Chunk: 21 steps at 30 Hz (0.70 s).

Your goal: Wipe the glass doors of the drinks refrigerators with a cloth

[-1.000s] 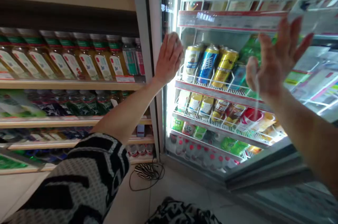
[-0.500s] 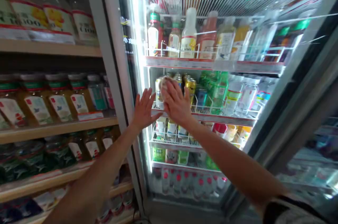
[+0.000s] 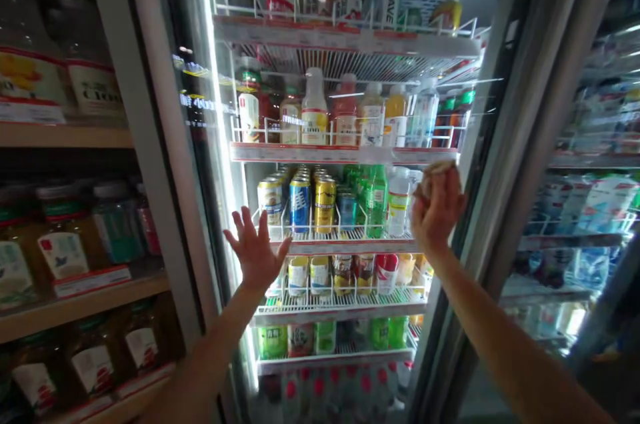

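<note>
My left hand [image 3: 256,251] is spread with its fingers apart, against or just in front of the glass door [image 3: 196,87] of a lit drinks fridge. Toward the right side of the same pane, my right hand [image 3: 438,214] is closed around a crumpled, pale brown cloth [image 3: 441,165]. Part of the cloth sticks out above the fingers; the rest is hidden by the hand. Behind the glass, between the hands, stand a blue can [image 3: 299,205], a gold can [image 3: 325,205] and a green bottle [image 3: 376,201].
Wooden shelves [image 3: 65,137] with juice bottles [image 3: 63,237] stand to the left. The fridge's metal frame [image 3: 543,71] runs down the right side, and another stocked fridge lies beyond it. Wire racks inside hold upper bottles [image 3: 314,111] and lower cans [image 3: 299,275].
My right hand has moved right across the glass with the cloth, away from my left hand. My left hand stays spread near the left edge. The view has tilted up and turned right.
</note>
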### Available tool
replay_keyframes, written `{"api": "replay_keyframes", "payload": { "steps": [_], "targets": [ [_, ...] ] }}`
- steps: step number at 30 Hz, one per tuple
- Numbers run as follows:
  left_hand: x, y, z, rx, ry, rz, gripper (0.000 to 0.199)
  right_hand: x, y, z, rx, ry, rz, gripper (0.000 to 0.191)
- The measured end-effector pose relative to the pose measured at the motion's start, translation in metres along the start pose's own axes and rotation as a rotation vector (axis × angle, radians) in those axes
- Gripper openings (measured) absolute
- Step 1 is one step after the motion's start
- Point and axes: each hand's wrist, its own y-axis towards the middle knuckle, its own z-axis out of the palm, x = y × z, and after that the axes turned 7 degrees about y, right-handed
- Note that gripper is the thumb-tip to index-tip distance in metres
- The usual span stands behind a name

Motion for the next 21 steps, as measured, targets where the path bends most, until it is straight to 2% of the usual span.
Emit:
{"api": "replay_keyframes", "payload": {
  "steps": [3,4,6,7,9,12,14,15,17,19,21],
  "targets": [
    [-0.010,0.000,0.008,-0.028,-0.018,-0.053,0.081,0.049,-0.023,0.013,0.144,0.134,-0.156,0.068],
    [-0.010,0.000,0.009,-0.032,-0.024,-0.054,0.080,0.065,-0.031,0.017,0.238,0.152,-0.212,0.068],
    [-0.007,0.000,0.010,-0.028,-0.037,-0.059,0.078,0.081,-0.044,0.021,0.331,0.147,-0.287,0.065],
    [-0.005,-0.001,0.010,-0.024,-0.041,-0.062,0.077,0.078,-0.046,0.020,0.351,0.135,-0.303,0.062],
    [-0.004,-0.002,0.009,-0.019,-0.046,-0.064,0.076,0.054,-0.043,0.013,0.295,0.098,-0.254,0.056],
    [-0.005,-0.003,0.007,-0.009,-0.042,-0.077,0.075,0.007,-0.024,0.003,0.053,0.020,-0.025,0.050],
    [-0.007,-0.003,0.007,-0.004,-0.048,-0.078,0.075,-0.001,-0.015,0.002,-0.067,0.000,0.067,0.051],
    [-0.007,-0.003,0.007,-0.004,-0.055,-0.081,0.075,0.005,-0.014,0.003,-0.070,0.015,0.061,0.052],
    [-0.007,-0.003,0.007,-0.013,-0.076,-0.079,0.074,0.034,-0.024,0.008,0.035,0.078,-0.035,0.058],
    [-0.004,-0.004,0.009,-0.017,-0.079,-0.077,0.073,0.066,-0.040,0.013,0.223,0.139,-0.181,0.063],
    [-0.001,-0.005,0.010,-0.028,-0.061,-0.058,0.073,0.078,-0.054,0.015,0.367,0.152,-0.297,0.064]
  ]
}}
